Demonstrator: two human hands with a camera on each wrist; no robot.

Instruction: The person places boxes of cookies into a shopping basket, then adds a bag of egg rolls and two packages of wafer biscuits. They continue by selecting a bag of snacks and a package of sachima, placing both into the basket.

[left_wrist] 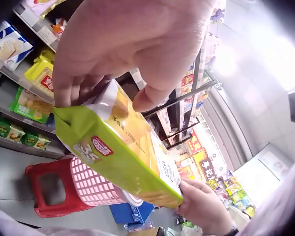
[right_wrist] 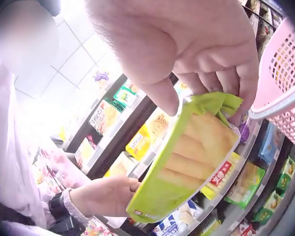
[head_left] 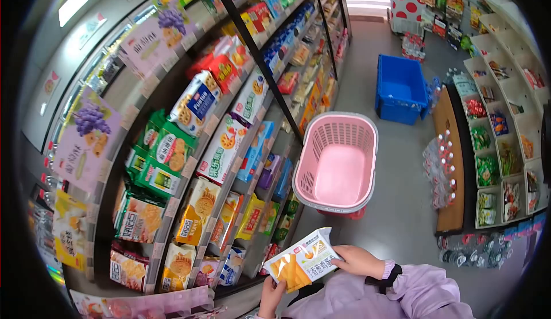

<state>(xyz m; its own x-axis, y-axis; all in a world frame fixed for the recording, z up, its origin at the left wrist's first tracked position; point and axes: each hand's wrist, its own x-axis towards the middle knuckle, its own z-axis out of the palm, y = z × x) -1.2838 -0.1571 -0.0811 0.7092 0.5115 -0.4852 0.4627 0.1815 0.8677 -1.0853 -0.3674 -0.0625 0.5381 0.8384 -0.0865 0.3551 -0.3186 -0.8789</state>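
A white and yellow biscuit packet (head_left: pixel 301 260), printed with stick-shaped biscuits and edged in green in the wrist views, is held in front of the body between both hands. My left hand (head_left: pixel 271 296) grips its near left end, thumb on the printed face in the left wrist view. At the far right end my right hand (head_left: pixel 360 260) pinches the crimped green edge (right_wrist: pixel 221 102), thumb on one side and fingers behind. Printed text faces up toward the head camera. Just beyond the packet stands a pink shopping basket (head_left: pixel 344 172) with nothing inside.
Under the basket is a red stool (left_wrist: pixel 39 191). Shelves of packaged biscuits (head_left: pixel 204 210) run along the left. A blue crate (head_left: pixel 402 84) sits farther down the aisle. On the right are bottled drinks (head_left: pixel 439 170) and a rack of snack bins (head_left: pixel 488 164).
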